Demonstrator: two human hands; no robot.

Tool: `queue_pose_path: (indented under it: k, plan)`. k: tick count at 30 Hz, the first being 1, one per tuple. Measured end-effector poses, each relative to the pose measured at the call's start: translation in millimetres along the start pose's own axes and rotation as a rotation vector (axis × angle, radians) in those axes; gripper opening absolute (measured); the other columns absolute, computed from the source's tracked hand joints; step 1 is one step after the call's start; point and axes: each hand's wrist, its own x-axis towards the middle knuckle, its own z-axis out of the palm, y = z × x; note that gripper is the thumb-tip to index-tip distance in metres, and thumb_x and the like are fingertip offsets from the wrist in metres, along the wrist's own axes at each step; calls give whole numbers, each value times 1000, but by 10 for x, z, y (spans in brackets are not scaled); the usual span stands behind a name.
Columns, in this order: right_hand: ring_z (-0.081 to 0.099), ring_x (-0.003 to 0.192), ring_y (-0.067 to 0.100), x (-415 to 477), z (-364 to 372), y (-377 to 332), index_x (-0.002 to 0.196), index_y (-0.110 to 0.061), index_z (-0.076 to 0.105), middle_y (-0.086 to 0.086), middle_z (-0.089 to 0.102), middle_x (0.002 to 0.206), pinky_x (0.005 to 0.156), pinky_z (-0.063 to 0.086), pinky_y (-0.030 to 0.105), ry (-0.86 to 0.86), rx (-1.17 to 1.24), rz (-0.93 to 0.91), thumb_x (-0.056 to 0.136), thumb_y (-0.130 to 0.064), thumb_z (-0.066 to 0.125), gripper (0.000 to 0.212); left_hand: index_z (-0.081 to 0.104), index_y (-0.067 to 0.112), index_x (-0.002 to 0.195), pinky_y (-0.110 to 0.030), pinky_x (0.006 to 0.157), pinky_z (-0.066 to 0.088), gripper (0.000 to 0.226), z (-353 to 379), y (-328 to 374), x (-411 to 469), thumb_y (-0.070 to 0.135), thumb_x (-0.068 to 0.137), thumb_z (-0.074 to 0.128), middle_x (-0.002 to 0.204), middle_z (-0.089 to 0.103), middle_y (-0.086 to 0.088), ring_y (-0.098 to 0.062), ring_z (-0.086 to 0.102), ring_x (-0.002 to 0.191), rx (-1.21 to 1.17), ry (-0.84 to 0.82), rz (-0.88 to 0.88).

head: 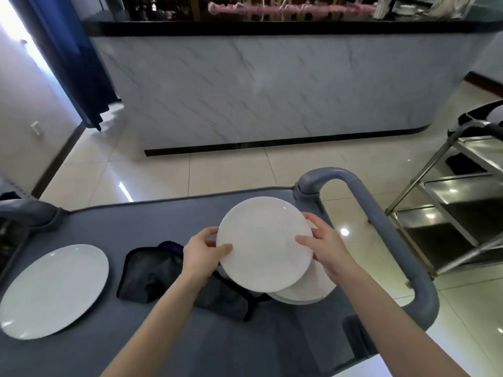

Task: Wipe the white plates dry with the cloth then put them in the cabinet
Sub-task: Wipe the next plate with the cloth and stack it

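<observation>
The left hand (202,253) and right hand (324,243) grip opposite edges of one white plate (262,244), fingers (209,232) curled round its rim, holding it just above the plate stack (307,291) at the right of the grey cart (163,219). The dark cloth (147,273) lies left of the stack. A further plate (54,291) lies at the cart's left end.

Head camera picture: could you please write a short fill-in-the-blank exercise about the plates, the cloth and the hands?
1. The held plate, gripped by the left hand and right hand, is ____ in colour.
2. The dark cloth lies on the grey cart, to the ____ of the held plate.
3. Between the lone plate and the stacked plates lies the dark ____.

Missing words: white; left; cloth
</observation>
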Motion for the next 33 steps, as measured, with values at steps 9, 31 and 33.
queue_pose_path:
  k: [9, 31, 33]
  plan:
    - [65, 103, 29, 83, 888, -74, 123, -43, 57, 0, 67, 121, 61, 58, 39, -126, 272, 92, 97, 1, 50, 52, 70, 29, 104, -42, 86, 58, 35, -866, -201, 134, 7, 78, 75, 95, 75, 1, -21, 71, 91, -116, -13, 17]
    - [67, 104, 31, 130, 1497, 138, 128, -34, 62, 6, 70, 121, 71, 59, 44, 20, 315, 171, 94, 2, 54, 50, 59, 21, 120, -33, 93, 42, 32, -1625, -1157, 1193, 30, 90, 63, 121, 56, -3, -25, 46, 118, 1078, -169, 264]
    - [66, 108, 32, 117, 1499, 136, 128, -34, 62, 7, 69, 123, 77, 58, 47, 11, 318, 176, 94, 2, 54, 50, 65, 15, 100, -32, 87, 42, 19, -1653, -1152, 1155, 29, 88, 65, 109, 55, -5, -25, 49, 109, 901, -140, 235]
